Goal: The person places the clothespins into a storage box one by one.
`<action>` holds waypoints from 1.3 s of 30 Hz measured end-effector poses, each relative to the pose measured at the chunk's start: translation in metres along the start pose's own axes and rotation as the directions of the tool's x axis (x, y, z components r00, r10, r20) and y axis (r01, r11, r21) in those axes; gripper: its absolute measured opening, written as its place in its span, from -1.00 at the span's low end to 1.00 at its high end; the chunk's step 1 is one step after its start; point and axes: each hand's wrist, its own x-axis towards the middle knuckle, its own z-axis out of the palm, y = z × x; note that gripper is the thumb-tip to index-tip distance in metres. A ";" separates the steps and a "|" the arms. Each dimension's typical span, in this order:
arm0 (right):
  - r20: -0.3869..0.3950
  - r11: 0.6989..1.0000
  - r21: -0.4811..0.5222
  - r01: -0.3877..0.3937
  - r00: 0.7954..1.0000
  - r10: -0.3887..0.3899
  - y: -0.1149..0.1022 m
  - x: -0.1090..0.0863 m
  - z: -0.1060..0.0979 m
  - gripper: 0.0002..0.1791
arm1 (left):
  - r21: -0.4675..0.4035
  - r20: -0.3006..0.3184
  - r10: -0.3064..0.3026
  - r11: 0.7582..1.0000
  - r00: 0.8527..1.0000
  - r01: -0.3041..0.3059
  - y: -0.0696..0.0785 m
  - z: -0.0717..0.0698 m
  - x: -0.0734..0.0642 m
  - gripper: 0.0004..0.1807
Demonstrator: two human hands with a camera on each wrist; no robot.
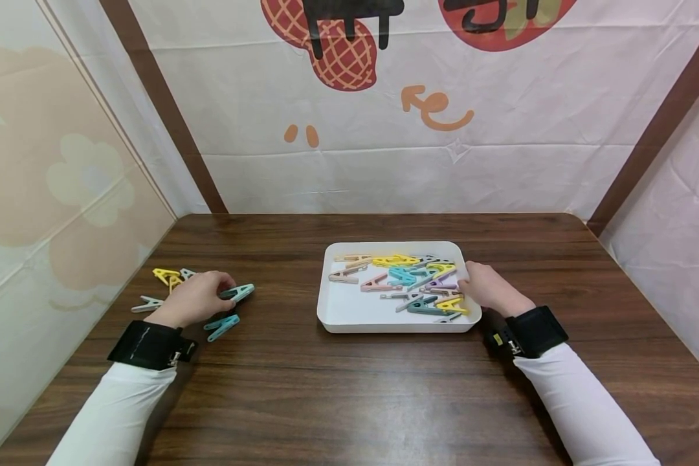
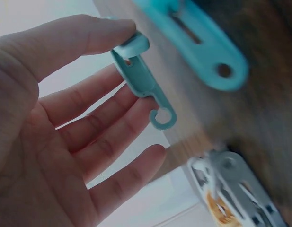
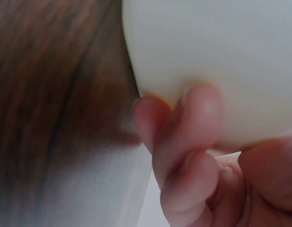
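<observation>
Since my left hand (image 1: 192,299) pinches the teal clip (image 2: 138,78) by one end, it could slip; my right hand (image 1: 494,288) grips the tray (image 1: 352,314).

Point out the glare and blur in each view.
Head: fairly crisp, with a pale sheen on the near tabletop. Left wrist: pinched clothespin fairly clear, tabletop smeared behind it. Right wrist: soft throughout, the tray washed pale and the right hand blurred.

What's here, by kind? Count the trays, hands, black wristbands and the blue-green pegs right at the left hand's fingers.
White tray: 1
Hands: 2 (left hand, right hand)
Black wristbands: 2
Blue-green pegs there: 2 (held peg, loose peg)
Total: 7
</observation>
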 end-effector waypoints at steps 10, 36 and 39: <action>0.006 1.000 -0.003 -0.018 1.000 0.018 0.000 0.001 0.002 -0.43 | -0.014 -0.092 0.067 0.998 0.994 -0.069 0.031 -0.008 0.012 -0.70; 0.002 1.000 -0.002 0.004 1.000 -0.004 -0.002 -0.001 -0.001 -0.44 | 0.080 -0.011 0.366 0.928 0.931 -0.364 0.162 -0.002 0.060 -0.66; 0.002 1.000 -0.004 0.008 1.000 -0.008 -0.001 -0.001 -0.001 -0.44 | 0.101 0.038 0.384 0.917 0.923 -0.386 0.174 0.004 0.068 -0.66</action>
